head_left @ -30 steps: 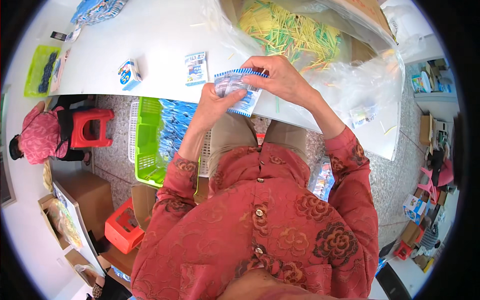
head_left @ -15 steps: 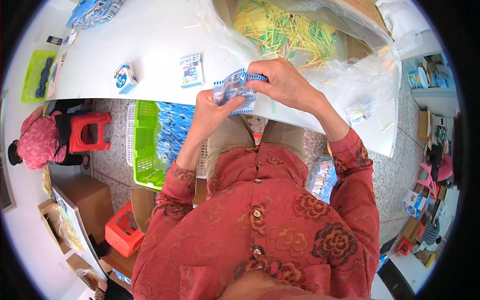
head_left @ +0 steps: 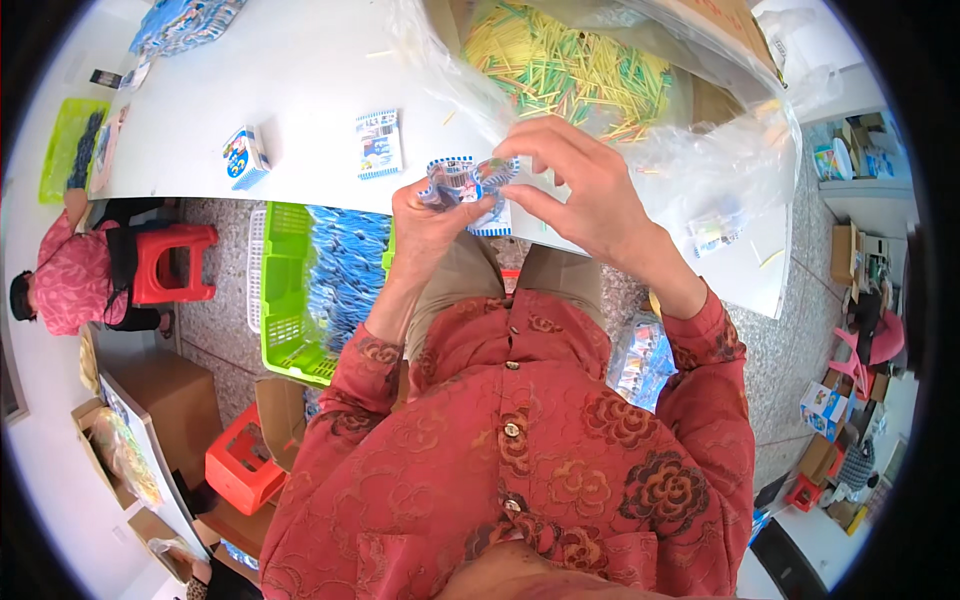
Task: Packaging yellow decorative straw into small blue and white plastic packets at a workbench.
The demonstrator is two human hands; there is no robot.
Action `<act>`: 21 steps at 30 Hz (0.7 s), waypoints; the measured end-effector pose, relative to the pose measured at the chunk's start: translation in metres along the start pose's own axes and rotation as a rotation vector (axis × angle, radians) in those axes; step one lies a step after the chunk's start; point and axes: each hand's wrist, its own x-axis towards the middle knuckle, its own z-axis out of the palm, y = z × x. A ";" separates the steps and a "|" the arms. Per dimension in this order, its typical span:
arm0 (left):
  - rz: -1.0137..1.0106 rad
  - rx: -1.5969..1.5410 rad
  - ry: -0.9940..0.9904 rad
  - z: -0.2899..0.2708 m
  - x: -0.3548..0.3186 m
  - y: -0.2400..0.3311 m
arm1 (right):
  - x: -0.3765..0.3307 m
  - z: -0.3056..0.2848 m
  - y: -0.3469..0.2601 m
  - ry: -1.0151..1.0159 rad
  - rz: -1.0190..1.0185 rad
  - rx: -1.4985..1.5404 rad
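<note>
My left hand is closed on a small clear plastic packet with blue-and-white striped edges. The thumb lies across its lower part, and the packet looks crumpled and bulged at the top. My right hand is just to the right of it, thumb and fingers apart, with nothing visible between them. Its index fingertip is close to the packet's upper right edge; whether they touch I cannot tell. On the white table beyond my left hand lies a flat packet of the same kind. Further left sits a small blue-and-white box-shaped pack.
A plastic-lined carton holds many yellow and green thin sticks. Under the table edge is a green crate of blue packets. A person sits at left near a red stool. Cartons stand lower left.
My right hand has let go of the packet's top edge and opened, moving slightly right. The packet's top has spread and bulged in my left hand.
</note>
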 end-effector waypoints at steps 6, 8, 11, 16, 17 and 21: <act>-0.007 0.158 -0.025 0.006 -0.002 -0.002 | -0.011 0.004 -0.001 -0.077 -0.020 -0.113; 0.027 0.101 -0.011 0.009 -0.004 -0.003 | -0.011 0.009 -0.001 -0.082 0.005 -0.054; 0.008 0.090 -0.052 0.011 -0.005 -0.007 | -0.015 0.007 0.001 -0.138 0.053 -0.062; -0.073 0.010 -0.140 0.019 -0.009 0.002 | -0.021 0.000 0.003 -0.137 0.031 -0.180; -0.073 0.009 -0.141 0.018 -0.011 0.002 | -0.021 -0.001 0.003 -0.120 0.022 -0.243; -0.052 0.128 -0.112 0.019 -0.012 0.001 | -0.022 -0.001 0.003 -0.093 -0.030 -0.310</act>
